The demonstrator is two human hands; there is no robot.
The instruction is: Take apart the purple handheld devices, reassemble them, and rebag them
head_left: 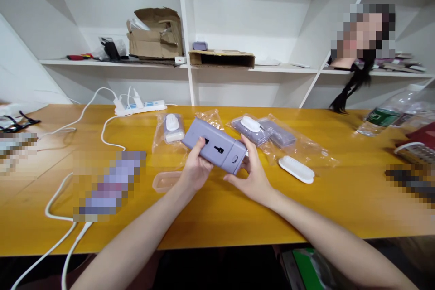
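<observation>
A purple-grey plastic case (214,144), box-shaped with dark cutouts and an oval hole near its right end, is held tilted above the table. My left hand (197,165) grips its left part, thumb on the upper face beside a cutout. Around the right end closes my right hand (253,174), thumb below and fingers behind; a bit of white shows between them. Left of the case lies a bagged purple-grey piece with a white oval part (172,122) on it. Behind on the right are a similar bagged piece (253,129) and a purple-grey block (278,132).
A white oval brush-like piece (297,170) lies right of my hands, a translucent tray (166,182) to the left. Further left are a cabled phone (112,186) and a power strip (146,107). A water bottle (384,115) stands right. Shelves hold cardboard boxes (154,36).
</observation>
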